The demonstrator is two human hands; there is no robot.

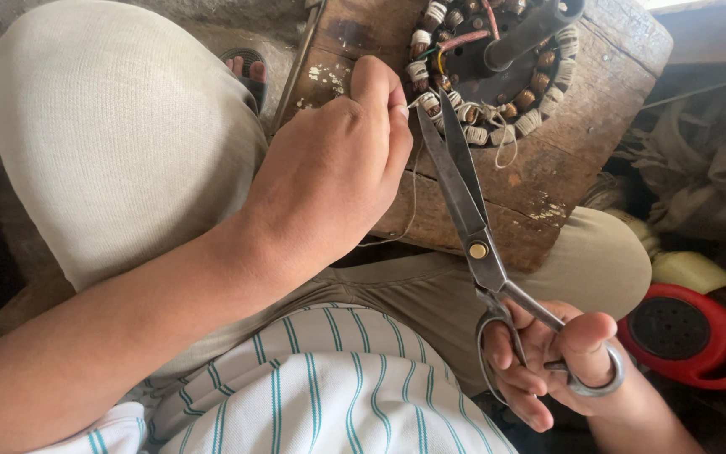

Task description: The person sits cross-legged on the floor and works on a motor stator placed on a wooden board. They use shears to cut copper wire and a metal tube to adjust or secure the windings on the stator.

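We take the motor stator point(491, 67), a ring of wound coils tied with pale cord on a dark core, as our landmark; it lies on a worn wooden block that serves as the counter point(539, 181). Just below the stator's lower left rim, our left hand point(329, 181) pinches a thin pale thread point(413, 189) between thumb and fingertips, its grip closed on that thread, which trails down from the hand over the counter's front edge. Below the stator, our right hand point(552, 357) holds large steel scissors point(472, 219) by the loops, its grip closed on the handles. The blades are slightly parted, with their tips pointing up at the coils beside the pinched thread.

As we judge it, most coils round the stator already look bound, and the thread is drawn taut but uncut; loose ends hang at the lower rim. A red disc-shaped thing point(689, 335) lies on the floor to the lower right of the stator.
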